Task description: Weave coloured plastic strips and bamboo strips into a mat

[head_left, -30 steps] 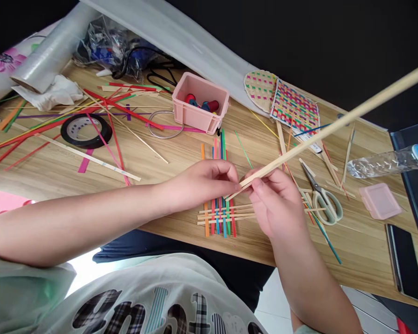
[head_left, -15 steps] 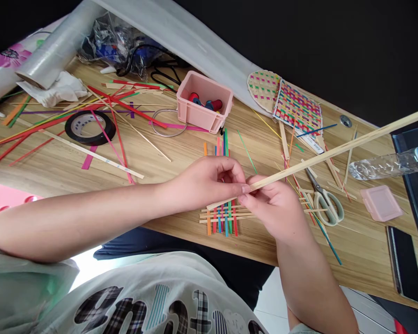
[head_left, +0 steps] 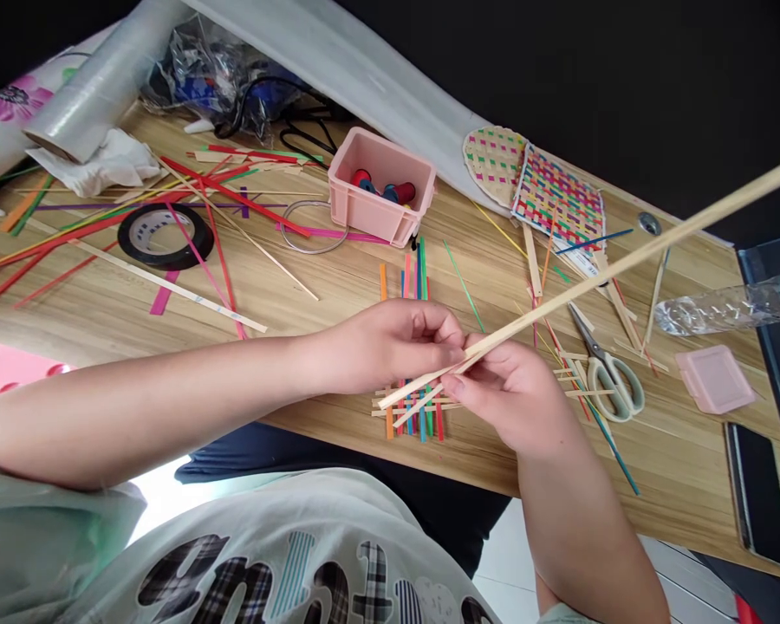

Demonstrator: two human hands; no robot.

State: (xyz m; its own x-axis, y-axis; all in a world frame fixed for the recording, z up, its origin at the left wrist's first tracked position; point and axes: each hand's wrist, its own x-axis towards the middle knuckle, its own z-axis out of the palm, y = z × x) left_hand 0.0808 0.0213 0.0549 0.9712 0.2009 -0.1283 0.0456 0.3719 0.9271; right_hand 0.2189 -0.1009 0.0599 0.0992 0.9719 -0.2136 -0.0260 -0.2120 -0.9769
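Between the fingers of both hands are long, pale bamboo strips [head_left: 598, 282], which slant up to the right edge of the view. My left hand [head_left: 396, 347] is closed, pinching the strips near their lower ends. My right hand [head_left: 510, 386] is closed on them just to the right. Below the hands the strip ends fan apart into two. Under them, on the table, lies a small weave [head_left: 422, 425] of coloured upright strips crossed by pale ones. Its middle is hidden by my hands.
A pink box [head_left: 383, 204] with thread spools stands behind my hands. Scissors [head_left: 614, 381], a phone [head_left: 760, 494], a pink lid [head_left: 715, 379] and a plastic bottle [head_left: 728, 310] lie right. Black tape [head_left: 165, 236] and loose coloured strips are left. Woven pieces [head_left: 559, 195] lie at the back.
The held strips have parted at their lower ends, so two ends now show below my fingers. Their far part has tilted slightly higher. Both hands have barely moved.
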